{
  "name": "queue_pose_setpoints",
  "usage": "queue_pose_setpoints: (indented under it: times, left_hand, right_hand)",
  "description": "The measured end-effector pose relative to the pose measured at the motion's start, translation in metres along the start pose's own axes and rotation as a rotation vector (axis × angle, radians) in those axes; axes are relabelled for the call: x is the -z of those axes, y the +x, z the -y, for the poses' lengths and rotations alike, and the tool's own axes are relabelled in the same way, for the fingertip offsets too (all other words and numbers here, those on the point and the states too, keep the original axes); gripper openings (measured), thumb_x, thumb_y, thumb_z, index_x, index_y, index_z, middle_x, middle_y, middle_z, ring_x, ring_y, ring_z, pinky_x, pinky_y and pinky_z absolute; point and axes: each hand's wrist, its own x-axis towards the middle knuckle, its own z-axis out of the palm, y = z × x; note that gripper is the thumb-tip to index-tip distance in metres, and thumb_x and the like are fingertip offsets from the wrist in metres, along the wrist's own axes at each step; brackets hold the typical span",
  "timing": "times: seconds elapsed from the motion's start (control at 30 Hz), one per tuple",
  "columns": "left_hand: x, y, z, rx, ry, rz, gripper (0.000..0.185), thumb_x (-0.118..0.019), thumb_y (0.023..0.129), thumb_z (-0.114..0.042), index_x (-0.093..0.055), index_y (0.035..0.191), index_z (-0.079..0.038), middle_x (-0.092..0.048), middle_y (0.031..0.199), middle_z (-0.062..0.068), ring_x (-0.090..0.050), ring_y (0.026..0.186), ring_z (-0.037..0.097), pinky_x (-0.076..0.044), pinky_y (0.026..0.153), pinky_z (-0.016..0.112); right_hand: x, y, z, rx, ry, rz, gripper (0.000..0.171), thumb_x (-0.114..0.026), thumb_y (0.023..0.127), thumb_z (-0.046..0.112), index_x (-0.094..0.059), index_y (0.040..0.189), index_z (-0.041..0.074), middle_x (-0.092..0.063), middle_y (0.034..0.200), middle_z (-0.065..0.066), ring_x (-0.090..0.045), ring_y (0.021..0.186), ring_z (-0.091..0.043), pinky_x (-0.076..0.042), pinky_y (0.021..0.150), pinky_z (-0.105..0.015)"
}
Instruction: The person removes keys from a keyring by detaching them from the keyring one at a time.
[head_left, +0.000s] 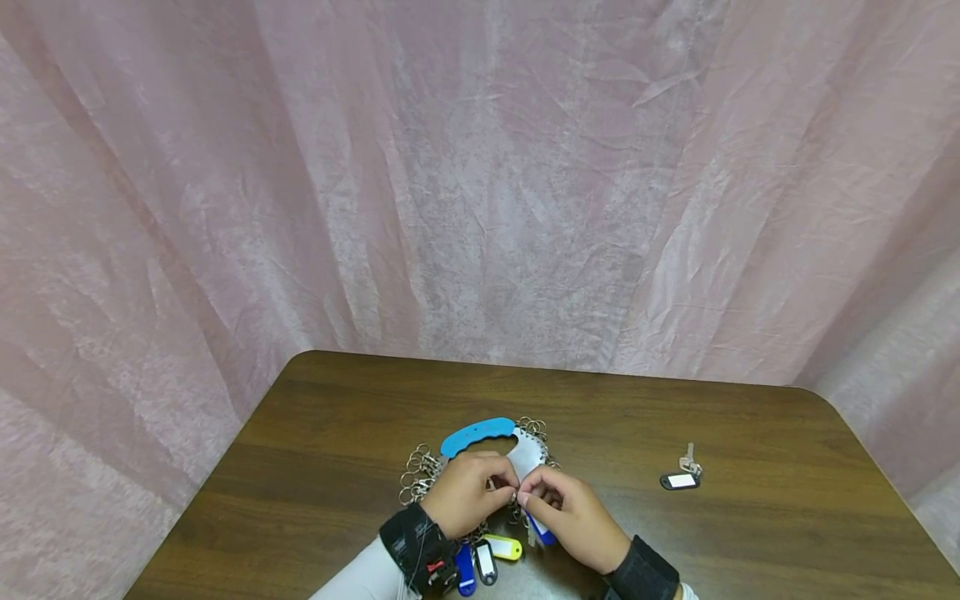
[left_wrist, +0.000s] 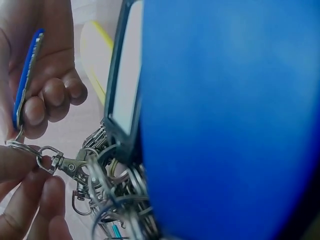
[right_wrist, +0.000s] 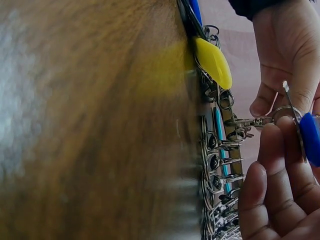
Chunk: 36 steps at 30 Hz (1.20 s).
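A large ring-shaped key holder with a blue handle (head_left: 477,434) and a pale plate (head_left: 527,454) lies mid-table, small metal clips and rings along its edge. Over its near side both hands meet at the fingertips. My left hand (head_left: 467,493) pinches a metal snap clip (left_wrist: 72,167) by its end loop. The fingers of my right hand (head_left: 576,518) pinch a split ring (right_wrist: 285,111) at that loop. From this ring hang a blue key tag (right_wrist: 312,140) and a key (left_wrist: 30,75). The fingers partly hide the join between ring and loop.
Yellow (head_left: 504,547), black (head_left: 486,564) and blue (head_left: 466,570) key tags lie at the holder's near side, by my left wrist. Further right on the wooden table (head_left: 787,500) are another black tag (head_left: 679,481) and its key (head_left: 688,457). A pink curtain (head_left: 525,208) hangs behind.
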Motion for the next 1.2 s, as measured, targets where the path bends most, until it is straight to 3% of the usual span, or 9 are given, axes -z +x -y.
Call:
queue_pose_setpoints:
  times: [0.93,1.2]
  left_hand:
    - [-0.0008,0.0002,-0.0009,-0.091,0.024,-0.015,0.011,-0.076,0.086,-0.009,-0.072,0.084,-0.018,-0.069,0.084,-0.008,-0.062,0.081,0.001,-0.051,0.074,0.016]
    - [-0.0002,-0.0002,-0.0001,-0.083,0.004,-0.001,0.011,-0.075,0.086,-0.008,-0.073,0.085,-0.019,-0.069,0.086,-0.009,-0.062,0.082,0.001,-0.052,0.075,0.017]
  right_hand:
    - [0.0014,0.0005,-0.0014,-0.087,-0.016,-0.013,0.010,-0.065,0.098,0.025,-0.064,0.095,0.016,-0.064,0.081,0.001,-0.055,0.070,-0.001,-0.047,0.064,-0.020]
    - [0.0013,0.0006,-0.0016,-0.110,-0.021,-0.020,0.011,-0.065,0.098,0.025,-0.064,0.095,0.015,-0.064,0.082,0.001,-0.056,0.071,-0.001,-0.047,0.065,-0.020]
